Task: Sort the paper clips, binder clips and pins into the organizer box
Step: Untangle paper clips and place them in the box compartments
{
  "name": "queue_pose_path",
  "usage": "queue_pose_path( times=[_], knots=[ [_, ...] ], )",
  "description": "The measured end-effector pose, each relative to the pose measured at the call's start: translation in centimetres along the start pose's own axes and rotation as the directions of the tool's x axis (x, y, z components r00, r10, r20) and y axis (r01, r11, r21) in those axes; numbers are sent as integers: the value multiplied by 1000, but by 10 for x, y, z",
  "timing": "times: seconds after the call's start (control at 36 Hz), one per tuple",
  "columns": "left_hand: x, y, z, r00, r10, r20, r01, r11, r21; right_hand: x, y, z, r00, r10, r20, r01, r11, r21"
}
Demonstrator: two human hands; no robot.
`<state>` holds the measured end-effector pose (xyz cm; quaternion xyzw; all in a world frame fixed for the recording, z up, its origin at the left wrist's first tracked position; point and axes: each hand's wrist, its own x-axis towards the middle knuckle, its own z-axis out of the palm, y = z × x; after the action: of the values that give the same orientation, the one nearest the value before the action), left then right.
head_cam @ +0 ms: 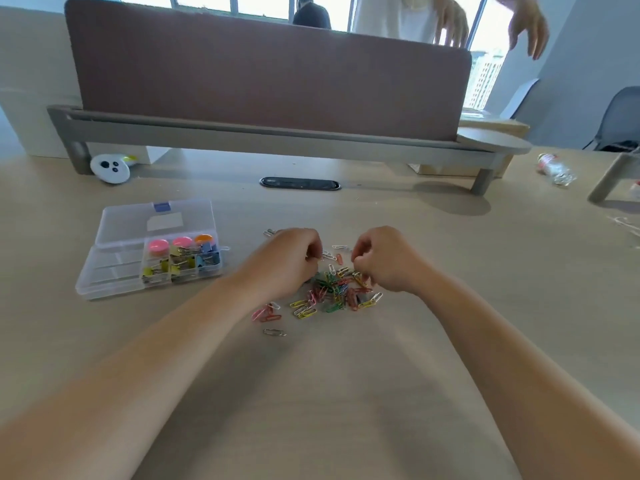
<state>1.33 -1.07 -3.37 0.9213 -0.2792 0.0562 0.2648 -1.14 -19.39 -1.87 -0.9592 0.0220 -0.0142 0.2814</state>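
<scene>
A heap of coloured paper clips (332, 292) lies on the desk in front of me. My left hand (291, 261) rests on the heap's left edge with curled fingers. My right hand (384, 261) is at its right edge, fingertips pinched down among the clips; what either hand holds is hidden. The clear organizer box (114, 275) stands open to the left. Its right compartments hold yellow and blue binder clips (183, 263) and round pink and orange pins (181, 242).
A brown divider panel on a grey shelf (270, 133) spans the back. A white round gadget (110, 168) sits at the back left, a plastic bottle (556, 169) at the right. Another person's hands (450, 22) hang above the panel.
</scene>
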Motion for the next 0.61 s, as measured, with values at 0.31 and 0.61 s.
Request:
queue_pose_path(
  times=[0.31,0.61],
  knots=[
    [-1,49,7,987,52,153,-60,997,46,-30,22,-12,1000,19,-2,-19,1000,-19],
    [4,60,22,951,166,262,-212,964,159,-39,37,-13,999,36,-2,-36,999,-26]
  ],
)
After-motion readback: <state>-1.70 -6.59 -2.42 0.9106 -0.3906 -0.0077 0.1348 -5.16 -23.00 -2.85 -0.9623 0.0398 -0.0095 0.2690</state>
